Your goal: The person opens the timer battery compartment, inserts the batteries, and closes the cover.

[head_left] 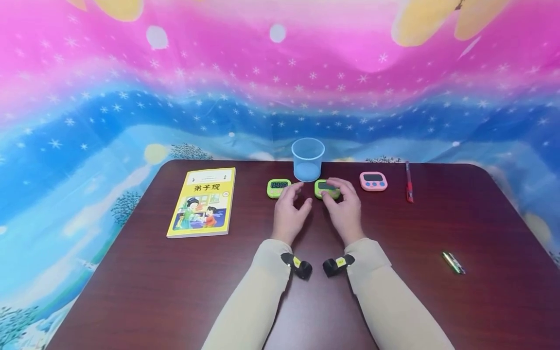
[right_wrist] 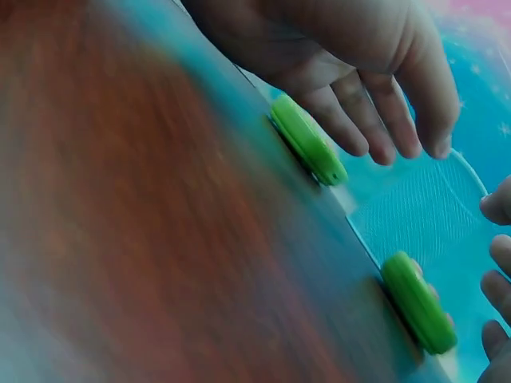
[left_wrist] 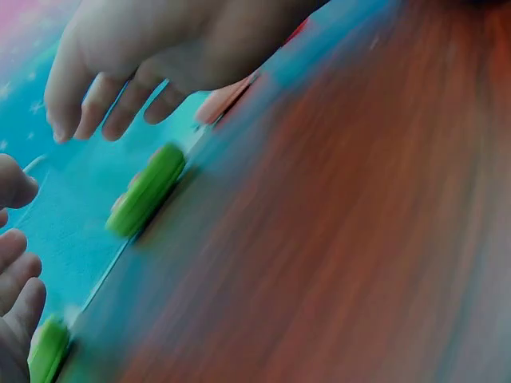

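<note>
Right hand: the right hand [head_left: 345,209] is seen with fingers loosely spread and slightly bent over the right green timer [head_left: 327,189]; in the head view the fingertips appear to rest on its top, while the wrist views, blurred, show the fingers just above it. Nothing is gripped.
Left hand: the left hand [head_left: 289,210] is held relaxed and empty, its fingertips just beside the left green timer [head_left: 278,187]; contact cannot be told.
Timers: both green timers are laid flat near the table's [head_left: 131,272] far edge, long axes running left to right, displays facing up. A pink timer [head_left: 373,181] is set further right along the same edge.
Cup: a clear cup [head_left: 308,159] is stood upright at the far edge, between and behind the green timers.
Elsewhere: a yellow book [head_left: 203,201] is placed toward the far left corner, a red pen [head_left: 409,182] toward the far right, a small metallic object [head_left: 453,262] near the right edge.
</note>
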Tool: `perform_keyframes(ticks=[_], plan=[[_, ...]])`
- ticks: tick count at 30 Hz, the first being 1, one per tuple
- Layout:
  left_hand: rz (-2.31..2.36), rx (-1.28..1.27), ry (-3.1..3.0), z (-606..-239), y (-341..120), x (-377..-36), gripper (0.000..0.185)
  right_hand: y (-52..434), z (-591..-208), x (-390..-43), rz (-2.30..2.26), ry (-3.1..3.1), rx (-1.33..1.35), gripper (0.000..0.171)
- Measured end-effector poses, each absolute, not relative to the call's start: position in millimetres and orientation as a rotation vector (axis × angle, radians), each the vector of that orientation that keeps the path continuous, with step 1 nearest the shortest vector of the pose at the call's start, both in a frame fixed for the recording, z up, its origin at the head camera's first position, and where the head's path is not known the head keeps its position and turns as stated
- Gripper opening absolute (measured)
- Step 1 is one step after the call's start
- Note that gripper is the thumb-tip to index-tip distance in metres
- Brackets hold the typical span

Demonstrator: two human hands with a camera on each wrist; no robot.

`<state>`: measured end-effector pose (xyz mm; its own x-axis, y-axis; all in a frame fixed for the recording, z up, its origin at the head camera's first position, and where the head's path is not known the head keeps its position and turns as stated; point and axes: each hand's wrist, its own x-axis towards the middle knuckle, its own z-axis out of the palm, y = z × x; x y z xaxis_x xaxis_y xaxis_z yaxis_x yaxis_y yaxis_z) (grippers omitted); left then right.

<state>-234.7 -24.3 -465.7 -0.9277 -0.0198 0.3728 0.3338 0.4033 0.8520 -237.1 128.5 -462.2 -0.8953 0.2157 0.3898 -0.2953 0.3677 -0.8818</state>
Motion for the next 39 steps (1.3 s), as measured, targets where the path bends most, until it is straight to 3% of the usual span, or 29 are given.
perform_keyframes(ticks=[8,16,28,39], plan=[[-1.652,-0.217,-2.358,-465.3,3.1,-237.6,0.046,146.6,-464.9,-244.4,1.539,-2.397,-0.016,0.054],[-1.464,-0.083,-2.614,-464.0,15.3,-247.6,0.056,150.3,-461.2,-246.6,1.395,-2.676,-0.077,0.07],[-1.413,-0.093,-2.686,-467.7,12.5,-257.0,0.051,155.1,-464.8,-242.8,1.346,-2.694,-0.106,0.056],[-1.536,-0.192,-2.606,-471.7,6.9,-251.0,0.054,164.3,-468.5,-236.6,1.461,-2.592,-0.05,0.056]])
